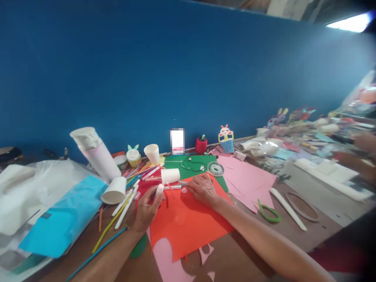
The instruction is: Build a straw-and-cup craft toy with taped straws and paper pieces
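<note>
My left hand (pixel 147 209) is closed around a short white cylinder (pixel 159 190), its end poking up between thumb and fingers; its exact kind I cannot make out. My right hand (pixel 203 188) lies palm down over an orange-red sheet (pixel 190 223), fingers bent and pinched at the dark end of a slim white pen-like stick (pixel 173 187). Beside those fingertips is a small pink disc (pixel 184 190). Just behind the stick lies a white paper cup (pixel 170 176) on its side. A thin red strip (pixel 167 201) rests near my left hand.
Left are another tipped paper cup (pixel 114 190), pipe cleaners (pixel 110 227), markers and a plastic bag (pixel 44 184). Behind stand a yellow-based bunny figure (pixel 134 156) and a red pot (pixel 201 145). Right are pink sheets (pixel 246 176), a tape roll (pixel 215 169) and a glue gun (pixel 258 147).
</note>
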Motion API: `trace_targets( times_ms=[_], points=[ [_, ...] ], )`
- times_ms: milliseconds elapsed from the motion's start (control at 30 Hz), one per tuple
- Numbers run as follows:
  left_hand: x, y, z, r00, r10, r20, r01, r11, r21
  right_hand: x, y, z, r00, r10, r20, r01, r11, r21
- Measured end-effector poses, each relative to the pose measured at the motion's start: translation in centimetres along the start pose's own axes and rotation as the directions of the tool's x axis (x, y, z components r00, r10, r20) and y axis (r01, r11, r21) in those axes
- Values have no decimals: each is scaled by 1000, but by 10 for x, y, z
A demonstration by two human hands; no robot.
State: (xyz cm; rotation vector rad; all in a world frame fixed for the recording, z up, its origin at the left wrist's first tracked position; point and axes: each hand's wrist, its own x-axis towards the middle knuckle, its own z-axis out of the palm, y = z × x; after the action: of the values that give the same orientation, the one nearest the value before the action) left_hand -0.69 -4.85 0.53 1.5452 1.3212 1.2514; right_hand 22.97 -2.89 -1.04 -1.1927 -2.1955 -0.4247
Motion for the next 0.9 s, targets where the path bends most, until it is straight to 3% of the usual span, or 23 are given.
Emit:
trace_targets(
  times_ms=[200, 400, 533, 700, 833, 900],
  points=[
    [8, 14, -4, 1000, -16, 19, 19, 982, -186, 1, 0, -4, 997, -76, 11, 76, 996, 45],
    [13, 23, -6, 996, -11, 89, 45, 921, -388, -1, -1, -1, 997, -59, 41, 58, 998, 14],
    [12, 22, -6, 990, -21, 138, 74, 914, -398, 0, 0, 1, 997, -51, 58, 51, 999, 1],
    [13, 14, -7, 991, -45, 124, 89, 924, -372, 2, -3, -1, 996, -59, 68, 57, 998, 31],
    [16, 4, -7, 991, -65, 117, 109, 895, -432, 2, -13, -2, 988, -110, 109, 99, 990, 102],
    [18, 0, -7, 986, -108, 126, 147, 920, -364, 1, -19, -2, 980, -145, 140, 124, 981, 151]
  ],
)
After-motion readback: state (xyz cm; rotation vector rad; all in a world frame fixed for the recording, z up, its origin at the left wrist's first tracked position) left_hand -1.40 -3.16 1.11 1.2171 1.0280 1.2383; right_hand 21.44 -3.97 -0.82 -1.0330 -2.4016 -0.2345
